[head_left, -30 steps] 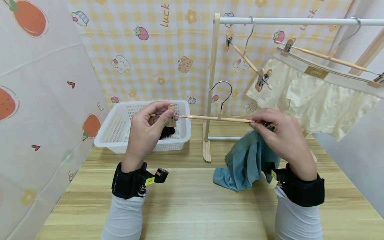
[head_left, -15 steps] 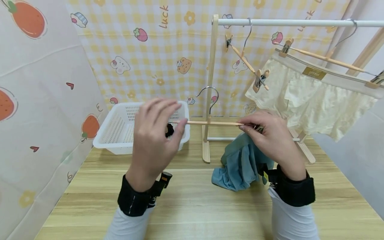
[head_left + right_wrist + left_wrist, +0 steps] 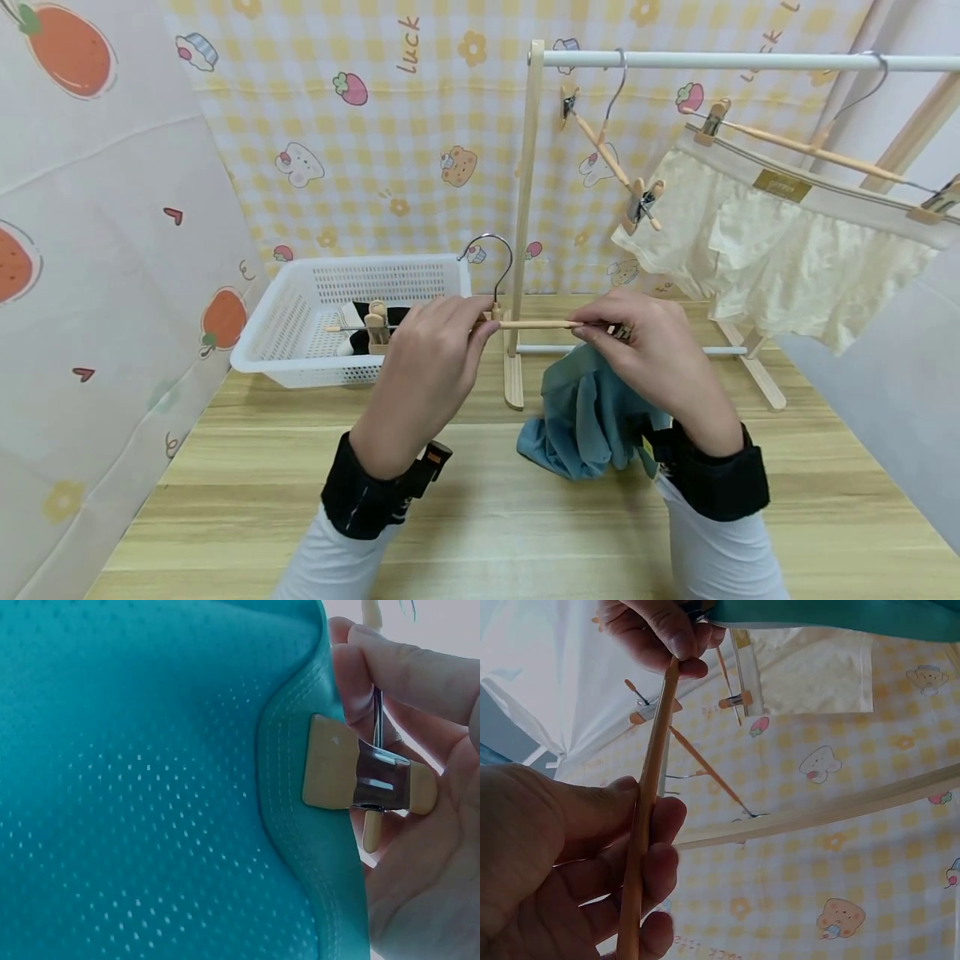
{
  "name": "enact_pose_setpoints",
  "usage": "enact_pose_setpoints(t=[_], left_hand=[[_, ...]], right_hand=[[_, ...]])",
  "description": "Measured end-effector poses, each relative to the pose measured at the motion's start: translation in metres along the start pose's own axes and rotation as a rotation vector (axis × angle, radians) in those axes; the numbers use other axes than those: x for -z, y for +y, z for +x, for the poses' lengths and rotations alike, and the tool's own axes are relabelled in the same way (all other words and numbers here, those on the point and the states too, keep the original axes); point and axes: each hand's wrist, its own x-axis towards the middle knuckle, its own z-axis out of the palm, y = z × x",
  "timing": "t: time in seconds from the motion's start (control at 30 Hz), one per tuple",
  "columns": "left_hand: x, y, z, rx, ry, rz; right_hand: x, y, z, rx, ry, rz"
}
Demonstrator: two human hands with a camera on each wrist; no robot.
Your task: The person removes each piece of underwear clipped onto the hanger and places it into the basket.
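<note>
Yellow-and-white checked fabric (image 3: 360, 125) backed the pale wood-grain tabletop (image 3: 480, 517). Your left hand (image 3: 438, 354) pinched the slim pale-wood hanger bar (image 3: 536, 325) between thumb and fingers; your right hand (image 3: 648, 346) pinched it farther along, beside a tan-and-metal clip (image 3: 330, 765) that held the stitched edge of the teal perforated-cloth garment (image 3: 588, 408). That garment hung below your right hand, its lower folds on the tabletop. Caution: only this one clip was seen to bear cloth, so a sharp lift could have pulled the edge free or tilted the bar under one-sided load. At the opposite end, the tan far-end clip (image 3: 377, 329) appeared bare, in line with the white perforated plastic basket (image 3: 262, 346); dipping that end could have snagged the black items (image 3: 360, 343) inside. Careless raising could also have knocked the curved metal hook (image 3: 512, 260) against the pale wooden rack upright (image 3: 525, 192).
</note>
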Motion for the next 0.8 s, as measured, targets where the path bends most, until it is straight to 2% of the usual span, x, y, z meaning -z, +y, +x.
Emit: enact_pose_setpoints(t=[0.13,0.3,0.57,0.7,0.8], left_hand=[[-0.004,-0.004,0.000,0.016,0.004,-0.046],[-0.010,-0.010,0.001,0.037,0.011,-0.075],[-0.015,-0.016,0.003,0.065,0.007,-0.079],[-0.016,-0.017,0.003,0.076,0.004,-0.089],[-0.016,-0.018,0.003,0.090,0.006,-0.100]], right_hand=[[0.000,0.002,0.001,-0.019,-0.028,0.013],[0.003,0.011,0.001,-0.043,-0.056,0.094],[0.022,0.033,-0.006,-0.174,-0.086,0.151],[0.022,0.042,-0.005,-0.177,-0.089,0.197],[0.018,0.047,-0.003,-0.168,-0.057,0.254]])
